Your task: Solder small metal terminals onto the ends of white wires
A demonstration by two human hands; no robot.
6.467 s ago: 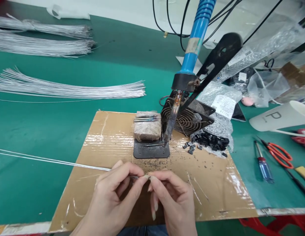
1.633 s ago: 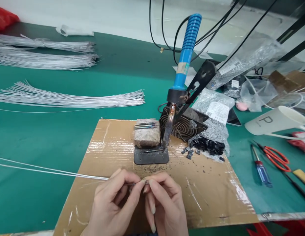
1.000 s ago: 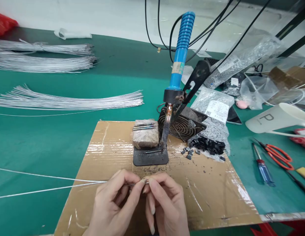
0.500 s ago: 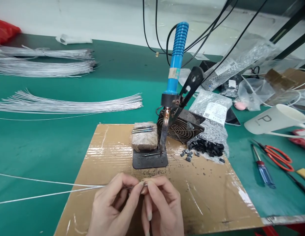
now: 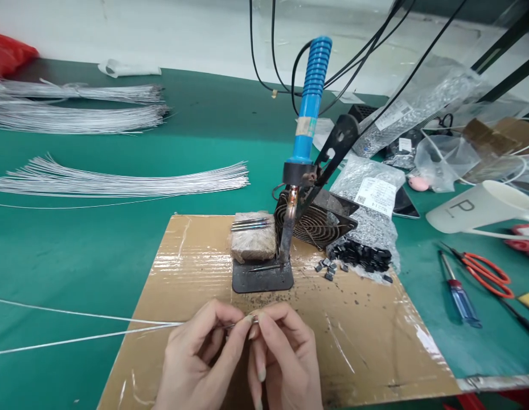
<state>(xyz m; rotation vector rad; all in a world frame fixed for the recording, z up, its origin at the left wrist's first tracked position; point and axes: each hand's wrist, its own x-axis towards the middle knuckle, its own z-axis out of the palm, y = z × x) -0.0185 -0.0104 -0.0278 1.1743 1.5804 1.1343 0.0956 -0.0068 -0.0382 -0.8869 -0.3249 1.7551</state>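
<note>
Two white wires [image 5: 157, 327] run in from the left edge and meet inside my left hand [image 5: 204, 359], which is closed on them. My right hand [image 5: 285, 359] pinches at their tip, its thumb and forefinger touching those of my left. What exactly sits between the right fingertips is mostly hidden; a small shiny bit shows there. Both hands are low over the cardboard sheet [image 5: 358, 347]. Just beyond them a blue-handled soldering iron [image 5: 307, 114] stands upright in a black stand [image 5: 264, 280], beside a wrapped block [image 5: 253, 242] with thin metal rods on top.
Small black connectors [image 5: 360, 255] spill from a bubble-wrap bag [image 5: 370, 176] near a fan [image 5: 313, 219]. Bundles of white wires [image 5: 119, 183] lie at left. To the right are a screwdriver [image 5: 463, 299], orange-handled scissors [image 5: 488, 273] and a white cup [image 5: 478, 208].
Hardly anything differs. The whole view has shifted slightly, and both hands keep the same pinch at the wire ends.
</note>
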